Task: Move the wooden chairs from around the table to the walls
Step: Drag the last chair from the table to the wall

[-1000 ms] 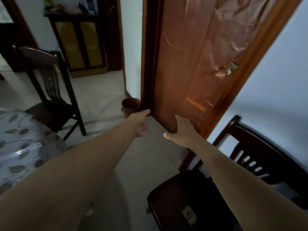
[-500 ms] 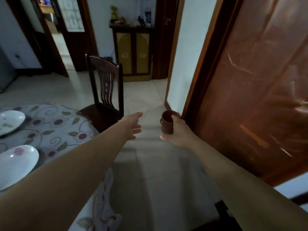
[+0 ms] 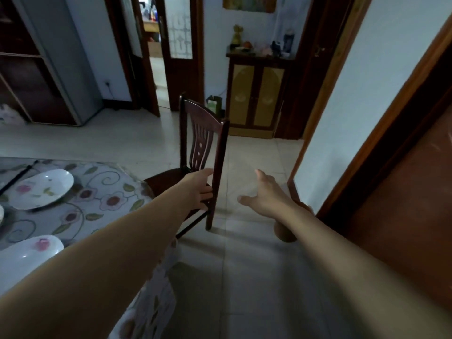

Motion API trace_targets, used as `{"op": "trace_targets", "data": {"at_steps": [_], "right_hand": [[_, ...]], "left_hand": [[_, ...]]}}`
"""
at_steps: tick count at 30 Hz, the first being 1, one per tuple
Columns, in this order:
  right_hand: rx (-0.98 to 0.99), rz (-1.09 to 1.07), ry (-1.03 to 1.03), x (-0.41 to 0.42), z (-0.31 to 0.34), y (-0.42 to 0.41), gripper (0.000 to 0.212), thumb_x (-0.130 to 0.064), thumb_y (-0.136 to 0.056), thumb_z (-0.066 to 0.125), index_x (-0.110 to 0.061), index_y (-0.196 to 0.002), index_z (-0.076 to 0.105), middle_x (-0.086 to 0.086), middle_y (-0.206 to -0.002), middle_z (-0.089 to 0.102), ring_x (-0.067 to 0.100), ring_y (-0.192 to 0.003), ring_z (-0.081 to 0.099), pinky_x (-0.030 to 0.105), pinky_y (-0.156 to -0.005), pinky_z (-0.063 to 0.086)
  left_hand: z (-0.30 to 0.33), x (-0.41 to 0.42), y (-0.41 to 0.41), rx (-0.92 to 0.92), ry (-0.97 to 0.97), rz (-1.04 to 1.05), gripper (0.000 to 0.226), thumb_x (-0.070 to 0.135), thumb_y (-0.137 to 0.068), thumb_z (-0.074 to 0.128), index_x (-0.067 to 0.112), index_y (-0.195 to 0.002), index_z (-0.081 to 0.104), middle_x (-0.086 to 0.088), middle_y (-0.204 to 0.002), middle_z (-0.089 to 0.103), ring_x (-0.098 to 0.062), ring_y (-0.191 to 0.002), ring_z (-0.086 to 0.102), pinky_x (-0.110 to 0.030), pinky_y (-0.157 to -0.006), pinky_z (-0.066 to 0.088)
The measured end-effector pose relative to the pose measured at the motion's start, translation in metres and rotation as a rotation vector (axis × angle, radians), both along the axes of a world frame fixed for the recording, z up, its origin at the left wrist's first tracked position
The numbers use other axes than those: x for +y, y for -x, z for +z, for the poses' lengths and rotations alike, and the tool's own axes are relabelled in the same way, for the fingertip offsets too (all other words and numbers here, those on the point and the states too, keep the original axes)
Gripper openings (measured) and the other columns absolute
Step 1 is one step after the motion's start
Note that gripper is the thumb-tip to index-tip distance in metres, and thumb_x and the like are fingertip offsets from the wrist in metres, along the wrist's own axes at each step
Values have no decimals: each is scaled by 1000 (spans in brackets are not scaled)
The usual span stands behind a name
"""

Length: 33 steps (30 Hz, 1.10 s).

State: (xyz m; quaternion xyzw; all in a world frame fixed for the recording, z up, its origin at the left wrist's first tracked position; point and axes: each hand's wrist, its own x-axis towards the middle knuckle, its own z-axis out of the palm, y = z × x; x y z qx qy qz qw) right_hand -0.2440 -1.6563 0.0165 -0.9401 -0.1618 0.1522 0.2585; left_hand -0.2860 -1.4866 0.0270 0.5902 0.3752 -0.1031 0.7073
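A dark wooden chair (image 3: 203, 140) with a slatted back stands at the round table (image 3: 102, 199), its seat tucked partly under the flowered cloth. My left hand (image 3: 198, 189) reaches out in front of the chair's near back post, fingers straight; whether it touches the post I cannot tell. My right hand (image 3: 264, 194) is held out over the tiled floor to the right of the chair, fingers spread, holding nothing.
Two white plates (image 3: 41, 188) lie on the table. A small brown pot (image 3: 286, 231) sits on the floor by the wall corner (image 3: 347, 133), partly behind my right arm. A brown door (image 3: 406, 196) is at the right, a cabinet (image 3: 256, 99) at the back.
The view has swung left, away from the chair by the wall and the door. The chair at the table has come nearer, and my left hand has reached its back post.
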Motion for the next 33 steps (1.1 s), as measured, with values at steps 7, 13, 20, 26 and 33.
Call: {"op": "trace_targets", "data": {"at_steps": [7,13,20,26,33], "right_hand": [[28,109,28,53,-12,-108,97,-47,-79,66,-20,-149,5,11,-155,16,31,-141,23,40,-108,30],[33,221,23,115,-17,-180,99,-47,-78,67,-19,-149,4,13,-155,17,32,-141,22,42,-109,29],[-28,270,40,178,-6,-264,97,-48,-77,66,-18,-148,8,14,-153,19,31,-140,24,41,-109,29],[-13,265,47,219,-3,-330,98,-45,-79,67,-19,-149,4,15,-152,19,32,-139,25,44,-110,32],[-9,285,79,255,-22,-410,94,-39,-80,67,-18,-148,6,16,-146,28,33,-133,33,43,-104,37]], "left_hand": [[-9,37,-79,8,30,147,61,41,-90,53,10,-140,39,-12,-137,51,-27,-123,51,-46,-108,29],[-12,86,-142,4,2,229,53,40,-91,50,17,-138,43,-7,-139,51,-27,-124,49,-47,-108,28],[-10,152,-238,-49,24,222,53,41,-93,46,18,-140,39,-7,-144,46,-26,-128,47,-46,-109,25],[-11,179,-308,-37,51,213,50,40,-93,46,18,-138,41,-7,-140,48,-23,-112,50,-39,-94,31],[-33,202,-387,-25,55,283,54,41,-92,50,16,-139,43,-7,-135,51,-22,-107,51,-41,-98,32]]}}
